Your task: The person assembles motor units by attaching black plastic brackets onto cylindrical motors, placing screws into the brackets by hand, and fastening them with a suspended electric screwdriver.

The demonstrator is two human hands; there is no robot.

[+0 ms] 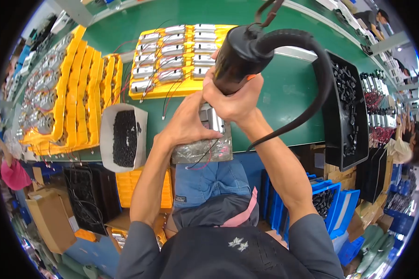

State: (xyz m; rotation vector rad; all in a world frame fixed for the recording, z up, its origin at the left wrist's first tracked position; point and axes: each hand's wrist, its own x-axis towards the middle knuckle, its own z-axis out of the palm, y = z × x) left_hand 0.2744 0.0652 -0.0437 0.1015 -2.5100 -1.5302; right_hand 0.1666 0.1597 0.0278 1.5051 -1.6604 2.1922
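My right hand (237,100) is wrapped round a black electric screwdriver (241,53) that hangs from above with a thick black cable. Its tip is hidden behind my hands. Under it, my left hand (186,122) grips a silver motor-like unit (214,122), thumb along the near side. The unit lies on a block wrapped in clear plastic (202,152) at the table's front edge. A thin red wire (205,162) trails from it. Just beyond my hands, a yellow tray (136,92) carries rows of similar silver units (172,49) with red and black wires.
Left of my hands stands a white bin (141,128) of small black parts, with stacked yellow trays (74,93) beyond. At the right is a long black bin (343,160) of black pieces. The screwdriver's cable (319,93) loops over my right forearm. Blue crates (347,211) sit below.
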